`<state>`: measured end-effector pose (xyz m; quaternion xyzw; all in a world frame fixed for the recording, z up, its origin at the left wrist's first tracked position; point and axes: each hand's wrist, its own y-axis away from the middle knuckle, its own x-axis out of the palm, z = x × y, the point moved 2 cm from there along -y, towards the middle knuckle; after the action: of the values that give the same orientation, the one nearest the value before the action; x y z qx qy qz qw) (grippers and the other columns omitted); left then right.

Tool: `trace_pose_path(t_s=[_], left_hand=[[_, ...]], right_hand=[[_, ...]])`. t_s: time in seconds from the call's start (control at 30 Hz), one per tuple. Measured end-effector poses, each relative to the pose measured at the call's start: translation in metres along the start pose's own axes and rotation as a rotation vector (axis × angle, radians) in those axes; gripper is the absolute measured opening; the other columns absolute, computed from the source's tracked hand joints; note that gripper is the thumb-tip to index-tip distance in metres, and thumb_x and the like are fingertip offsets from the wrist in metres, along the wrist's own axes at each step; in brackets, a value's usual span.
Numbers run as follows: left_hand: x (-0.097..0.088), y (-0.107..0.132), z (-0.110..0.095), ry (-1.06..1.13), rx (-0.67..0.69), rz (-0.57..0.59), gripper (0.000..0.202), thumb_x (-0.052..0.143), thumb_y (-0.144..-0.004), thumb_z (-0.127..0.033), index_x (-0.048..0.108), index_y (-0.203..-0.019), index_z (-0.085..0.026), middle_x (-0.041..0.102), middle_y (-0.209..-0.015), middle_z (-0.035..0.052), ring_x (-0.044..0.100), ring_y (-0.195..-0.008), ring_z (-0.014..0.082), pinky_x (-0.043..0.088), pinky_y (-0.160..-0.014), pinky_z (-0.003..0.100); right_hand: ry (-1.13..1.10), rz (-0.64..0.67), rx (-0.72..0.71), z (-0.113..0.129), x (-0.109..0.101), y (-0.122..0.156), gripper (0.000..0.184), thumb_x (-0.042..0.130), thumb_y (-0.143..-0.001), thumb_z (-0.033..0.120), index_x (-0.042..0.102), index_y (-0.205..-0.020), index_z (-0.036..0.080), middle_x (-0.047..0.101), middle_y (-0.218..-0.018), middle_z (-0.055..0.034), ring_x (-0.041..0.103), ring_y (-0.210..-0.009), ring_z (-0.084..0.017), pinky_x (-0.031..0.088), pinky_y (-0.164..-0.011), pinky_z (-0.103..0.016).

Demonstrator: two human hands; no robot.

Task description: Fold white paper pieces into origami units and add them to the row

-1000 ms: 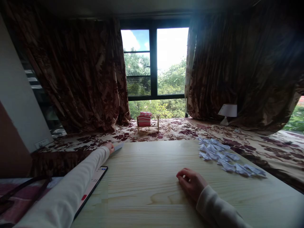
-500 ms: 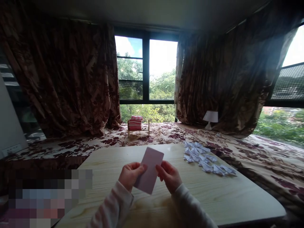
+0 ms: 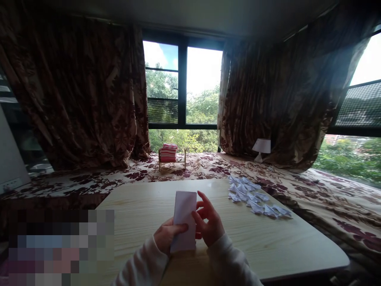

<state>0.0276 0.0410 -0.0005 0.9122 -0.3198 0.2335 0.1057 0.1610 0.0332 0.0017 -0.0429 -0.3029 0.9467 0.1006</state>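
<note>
Both my hands hold a small white sheet of paper [image 3: 184,218] upright over the near part of a pale wooden table [image 3: 139,206]. My left hand [image 3: 168,237] pinches its lower left edge with thumb and fingers closed. From the right, my right hand [image 3: 210,226] grips the sheet, thumb on the front and fingers curled behind. A pile of several folded white paper pieces [image 3: 253,196] lies on the table's far right side, apart from my hands.
A floral-patterned cloth [image 3: 208,165] covers the surface beyond the table. On it stand a small wooden rack with striped red cloth [image 3: 169,153] and a little white lamp [image 3: 262,147]. Dark patterned curtains flank a bright window. A blurred patch covers the lower left.
My left arm came back from the table's far left corner with the sheet. Both hands then met on it, and it turned from tilted to upright and moved lower.
</note>
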Motion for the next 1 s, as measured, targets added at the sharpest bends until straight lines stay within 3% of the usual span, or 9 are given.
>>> trace_pose_path(t_s=[0.1,0.17,0.27,0.33,0.6,0.77,0.87,0.93,1.0], left_hand=[[0.000,0.000,-0.003,-0.007,-0.048,0.045,0.032,0.070,-0.062,-0.022,0.067,-0.092,-0.011,0.071,-0.078,0.0117,0.067,-0.072,0.0274,0.047,-0.069,0.038],[0.001,-0.001,-0.005,-0.005,-0.085,0.069,0.039,0.068,-0.064,-0.041,0.068,-0.087,-0.009,0.070,-0.078,0.0127,0.066,-0.068,0.0264,0.048,-0.062,0.035],[0.004,-0.001,-0.008,0.035,-0.117,0.101,0.070,0.045,-0.067,-0.071,0.068,-0.087,-0.008,0.068,-0.080,0.0135,0.065,-0.063,0.0251,0.047,-0.055,0.034],[0.005,-0.001,-0.009,0.072,-0.122,0.109,0.079,0.034,-0.068,-0.076,0.067,-0.089,-0.007,0.068,-0.079,0.0138,0.065,-0.062,0.0250,0.047,-0.056,0.034],[0.002,0.001,-0.012,0.125,-0.129,0.046,0.077,0.033,-0.074,-0.070,0.068,-0.088,-0.003,0.068,-0.084,0.0176,0.063,-0.074,0.0272,0.048,-0.067,0.038],[0.001,0.001,-0.018,0.125,-0.042,-0.062,0.062,0.041,-0.076,-0.062,0.068,-0.091,-0.007,0.067,-0.091,0.0152,0.061,-0.080,0.0250,0.049,-0.068,0.037],[-0.001,0.001,-0.019,0.106,0.025,-0.127,0.050,0.051,-0.074,-0.056,0.069,-0.086,-0.011,0.066,-0.091,0.0122,0.059,-0.083,0.0224,0.048,-0.073,0.034],[-0.003,0.001,-0.018,0.090,0.068,-0.145,0.043,0.060,-0.070,-0.052,0.067,-0.091,-0.015,0.065,-0.092,0.0093,0.059,-0.084,0.0207,0.047,-0.073,0.032],[-0.004,0.001,-0.018,0.062,0.108,-0.153,0.045,0.068,-0.065,-0.046,0.064,-0.102,-0.020,0.063,-0.095,0.0073,0.059,-0.084,0.0203,0.046,-0.071,0.031]], right_hand=[[0.082,0.037,-0.054,0.003,-0.002,0.000,0.047,0.054,-0.076,0.017,0.044,-0.122,0.023,0.056,-0.084,0.0000,0.054,-0.054,-0.008,0.050,-0.044,-0.019],[0.046,0.025,-0.037,0.005,-0.003,0.001,0.052,0.054,-0.076,0.017,0.040,-0.125,0.023,0.055,-0.079,0.0013,0.054,-0.053,-0.008,0.050,-0.041,-0.018],[0.015,0.033,-0.022,0.006,-0.003,0.001,0.054,0.053,-0.078,0.018,0.036,-0.128,0.025,0.054,-0.076,0.0025,0.052,-0.050,-0.008,0.050,-0.040,-0.019],[0.090,0.023,-0.075,0.006,-0.004,0.002,0.050,0.052,-0.078,0.017,0.040,-0.126,0.025,0.056,-0.077,0.0026,0.052,-0.047,-0.007,0.049,-0.041,-0.019],[0.409,-0.074,-0.289,0.014,-0.009,0.006,0.044,0.047,-0.081,0.016,0.044,-0.124,0.023,0.059,-0.083,-0.0006,0.053,-0.046,-0.007,0.047,-0.044,-0.019],[0.438,-0.094,-0.330,0.018,-0.011,0.007,0.041,0.045,-0.082,0.015,0.047,-0.122,0.023,0.058,-0.086,-0.0030,0.055,-0.053,-0.009,0.047,-0.047,-0.020],[0.426,-0.098,-0.359,0.021,-0.012,0.007,0.028,0.045,-0.083,0.015,0.058,-0.107,0.021,0.058,-0.088,-0.0053,0.056,-0.059,-0.010,0.047,-0.048,-0.021],[0.400,-0.124,-0.372,0.023,-0.012,0.007,0.022,0.046,-0.082,0.015,0.061,-0.096,0.020,0.058,-0.090,-0.0063,0.056,-0.061,-0.011,0.048,-0.049,-0.022],[0.371,-0.168,-0.386,0.027,-0.012,0.007,0.023,0.046,-0.082,0.015,0.060,-0.100,0.020,0.056,-0.096,-0.0076,0.056,-0.063,-0.011,0.049,-0.052,-0.024]])
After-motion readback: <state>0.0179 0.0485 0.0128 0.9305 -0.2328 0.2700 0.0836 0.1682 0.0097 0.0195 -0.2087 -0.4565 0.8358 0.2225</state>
